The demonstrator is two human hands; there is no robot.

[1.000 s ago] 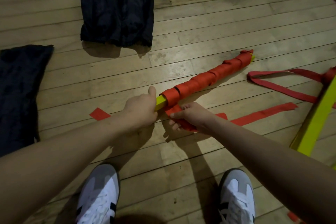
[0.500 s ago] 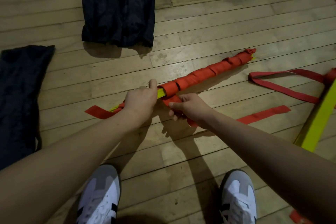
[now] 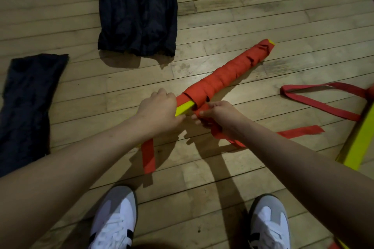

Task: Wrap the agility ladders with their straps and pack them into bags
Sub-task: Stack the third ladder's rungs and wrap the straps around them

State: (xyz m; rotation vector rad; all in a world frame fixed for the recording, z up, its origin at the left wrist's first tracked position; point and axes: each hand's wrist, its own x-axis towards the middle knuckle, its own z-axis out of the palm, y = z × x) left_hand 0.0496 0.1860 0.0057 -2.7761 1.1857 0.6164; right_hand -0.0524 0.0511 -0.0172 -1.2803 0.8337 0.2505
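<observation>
Currently our left hand is clenched round the bare yellow end of the bundle, which slants from our hands down to the floor. Our right hand grasps the loose strap just beside the last turn. If we let the tension drop, we judge the near turns may slacken and slide off the smooth end. The trailing tail may also snag or twist. Two dark bags lie flat, well apart from the bundle; both look unfilled, though we cannot see inside. A second ladder waits unwrapped at right.
</observation>
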